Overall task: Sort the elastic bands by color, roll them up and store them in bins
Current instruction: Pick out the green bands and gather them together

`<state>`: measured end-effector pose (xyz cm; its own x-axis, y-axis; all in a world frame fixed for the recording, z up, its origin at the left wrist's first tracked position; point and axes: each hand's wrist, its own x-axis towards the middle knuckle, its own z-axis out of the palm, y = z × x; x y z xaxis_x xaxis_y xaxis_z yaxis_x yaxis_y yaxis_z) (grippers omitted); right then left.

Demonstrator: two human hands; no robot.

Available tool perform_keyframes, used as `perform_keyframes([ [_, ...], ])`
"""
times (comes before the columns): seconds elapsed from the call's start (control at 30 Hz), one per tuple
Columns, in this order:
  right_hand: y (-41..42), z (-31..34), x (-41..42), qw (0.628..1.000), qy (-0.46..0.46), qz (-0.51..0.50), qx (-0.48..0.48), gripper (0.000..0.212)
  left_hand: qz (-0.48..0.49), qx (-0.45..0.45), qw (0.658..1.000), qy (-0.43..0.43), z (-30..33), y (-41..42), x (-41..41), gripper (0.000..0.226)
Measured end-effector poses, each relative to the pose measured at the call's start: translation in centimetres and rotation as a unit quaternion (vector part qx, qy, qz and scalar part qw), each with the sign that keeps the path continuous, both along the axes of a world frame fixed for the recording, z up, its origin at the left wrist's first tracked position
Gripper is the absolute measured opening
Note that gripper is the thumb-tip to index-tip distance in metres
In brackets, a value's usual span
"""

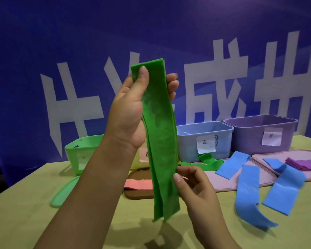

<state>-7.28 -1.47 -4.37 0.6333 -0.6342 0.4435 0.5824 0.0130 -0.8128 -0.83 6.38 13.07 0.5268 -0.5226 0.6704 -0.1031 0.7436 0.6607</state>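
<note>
A stack of green elastic bands (pixel 160 141) hangs upright in front of me. My left hand (pixel 131 108) pinches its top end, thumb on the front and fingers behind. My right hand (pixel 192 186) touches the stack's right edge lower down with thumb and fingertips. Another green band (pixel 207 161) lies on the table in front of the blue bin (pixel 223 141). Several blue bands (pixel 248 191) lie at the right, and folded purple bands (pixel 303 163) rest on a pink lid. A pink band (pixel 138 184) lies on a brown lid. The green bin (pixel 79 151) stands at the left.
A purple bin (pixel 250 135) stands at the back right, and a yellowish bin (pixel 142 155) is mostly hidden behind my left arm. A green lid (pixel 65 193) lies at the left, pink lids (pixel 223 180) at the right. Behind the table (pixel 97 221) hangs a blue banner.
</note>
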Motion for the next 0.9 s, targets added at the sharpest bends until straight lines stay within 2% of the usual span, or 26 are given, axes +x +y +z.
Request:
perform_keyframes([
  [0.07,-0.2,0.2,0.0,1.0,-0.003,0.01,0.011,0.031,-0.005,0.001,1.0,0.003,0.0,0.0,0.1,0.023],
  [0.27,0.0,0.3,-0.5,0.998,-0.02,0.055,-0.021,0.005,0.001,0.002,1.0,0.004,-0.1,-0.1,0.2,0.022],
  [0.43,0.2,0.5,-1.1,0.996,-0.04,0.075,-0.031,0.016,0.031,0.002,0.999,-0.007,-0.2,-0.2,0.4,0.022],
  [0.53,0.0,0.5,-1.4,0.996,-0.035,0.067,-0.054,0.031,0.039,0.009,0.999,-0.013,-0.2,0.1,0.7,0.023],
  [0.7,0.0,0.8,-1.9,0.993,-0.026,0.051,-0.104,0.013,0.017,0.025,1.0,-0.006,-0.4,0.5,1.2,0.023],
  [0.9,0.0,-0.2,-0.5,0.993,-0.006,0.047,-0.109,0.018,-0.051,0.035,0.997,0.037,-0.8,0.1,1.8,0.024],
])
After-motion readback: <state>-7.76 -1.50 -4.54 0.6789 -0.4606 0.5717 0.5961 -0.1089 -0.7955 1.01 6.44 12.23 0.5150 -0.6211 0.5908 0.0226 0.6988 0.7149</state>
